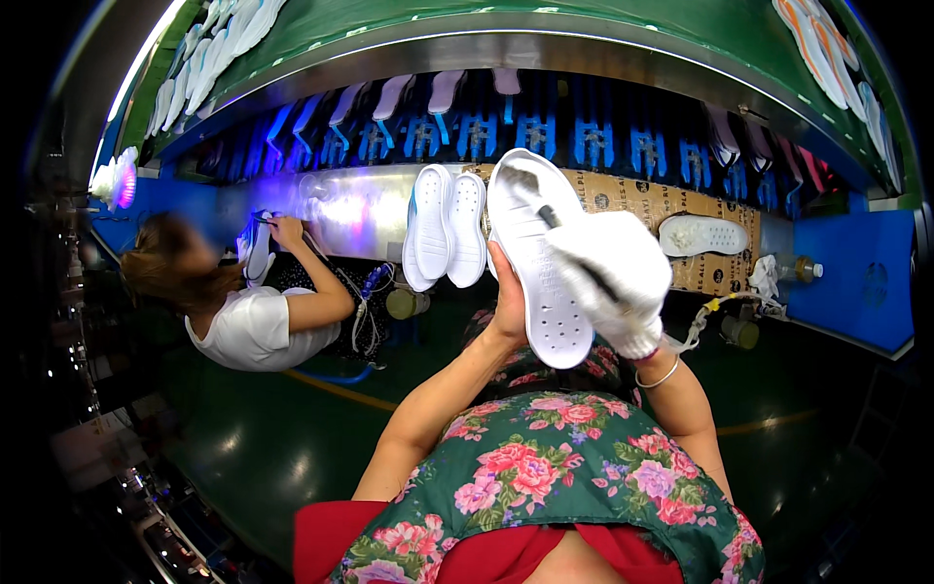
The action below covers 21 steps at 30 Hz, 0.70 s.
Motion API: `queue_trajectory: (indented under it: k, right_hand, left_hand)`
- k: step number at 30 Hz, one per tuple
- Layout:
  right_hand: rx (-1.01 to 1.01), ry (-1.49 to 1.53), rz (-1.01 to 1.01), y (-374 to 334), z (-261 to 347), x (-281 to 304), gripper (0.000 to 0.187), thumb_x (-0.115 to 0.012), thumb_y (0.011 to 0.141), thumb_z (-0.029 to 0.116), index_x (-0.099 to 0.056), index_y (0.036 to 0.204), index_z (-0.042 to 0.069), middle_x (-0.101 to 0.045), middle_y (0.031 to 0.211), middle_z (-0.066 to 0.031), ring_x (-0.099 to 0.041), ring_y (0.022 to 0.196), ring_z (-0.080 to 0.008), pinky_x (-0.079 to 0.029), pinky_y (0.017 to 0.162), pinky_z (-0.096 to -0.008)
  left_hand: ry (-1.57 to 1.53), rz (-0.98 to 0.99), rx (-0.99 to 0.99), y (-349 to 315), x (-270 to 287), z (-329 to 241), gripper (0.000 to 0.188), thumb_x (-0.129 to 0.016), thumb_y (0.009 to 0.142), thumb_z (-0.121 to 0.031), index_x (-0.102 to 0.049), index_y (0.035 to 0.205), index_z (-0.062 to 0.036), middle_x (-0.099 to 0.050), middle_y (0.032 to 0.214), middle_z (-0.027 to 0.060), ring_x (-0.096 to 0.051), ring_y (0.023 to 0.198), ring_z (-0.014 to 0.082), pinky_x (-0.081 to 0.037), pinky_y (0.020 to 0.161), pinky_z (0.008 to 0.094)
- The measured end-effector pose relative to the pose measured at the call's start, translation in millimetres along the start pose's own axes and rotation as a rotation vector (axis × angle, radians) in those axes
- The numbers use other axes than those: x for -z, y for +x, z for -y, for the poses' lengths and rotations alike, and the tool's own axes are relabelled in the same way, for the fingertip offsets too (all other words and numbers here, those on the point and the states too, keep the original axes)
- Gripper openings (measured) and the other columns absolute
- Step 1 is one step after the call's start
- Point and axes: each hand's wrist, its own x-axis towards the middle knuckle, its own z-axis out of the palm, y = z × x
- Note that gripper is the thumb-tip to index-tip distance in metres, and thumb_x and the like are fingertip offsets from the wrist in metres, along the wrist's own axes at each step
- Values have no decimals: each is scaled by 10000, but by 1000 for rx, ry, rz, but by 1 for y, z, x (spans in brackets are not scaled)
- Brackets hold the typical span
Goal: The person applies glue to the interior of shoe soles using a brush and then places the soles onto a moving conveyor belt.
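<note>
A white shoe sole (559,292) with small holes at its heel is held upright above the bench's front edge. My left hand (509,300), bare, is closed around its left side. My right hand (623,277), in a smudged white glove, is shut on a brush (548,215) with a dark handle. The brush's bristles lie over the toe end of the sole and look slightly blurred. Just left of it, several white soles (431,222) lean together on the bench. Another sole (696,236) lies sideways on the printed cardboard (632,200) to the right.
Behind the bench runs a row of blue racks (593,141), some holding shoe parts. Above is a green shelf (438,27) with a metal edge and soles (229,54) at both ends. A co-worker (268,316) sits at the left. A bottle (803,270) lies at the right.
</note>
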Motion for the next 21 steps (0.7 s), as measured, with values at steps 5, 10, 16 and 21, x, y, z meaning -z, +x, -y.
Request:
queue_trajectory:
  k: [5,10,16,21]
  right_hand:
    - [-105,298,14,4,7,-3,157,-778,697,28,-739,849,33,-712,821,-95,-679,721,-209,-530,651,-310]
    - [-14,61,-36,10,3,-7,222,-759,712,7,-734,929,45,-703,880,-106,-673,759,-236,-532,684,-319]
    - [-103,308,106,4,2,-8,264,-755,738,88,-734,1001,101,-720,931,-79,-682,854,-259,-532,760,-350]
    - [32,45,67,3,4,-22,270,-764,699,26,-742,961,84,-716,929,-90,-679,827,-279,-534,749,-345]
  left_hand:
    - [261,-21,-57,0,27,-13,973,-131,847,-829,-271,1485,-109,-469,1390,123,-490,1270,268,-427,1057,428]
    - [-3,273,-109,11,26,-27,982,-94,837,-834,-221,1511,-132,-443,1417,112,-468,1290,264,-415,1068,428]
    - [351,3,-185,9,49,-36,899,-182,894,-781,-155,1541,-157,-315,1523,90,-355,1375,275,-303,1144,437]
    - [124,44,-166,22,41,-51,982,-159,837,-847,-323,1445,-93,-532,1260,159,-565,1111,262,-482,942,411]
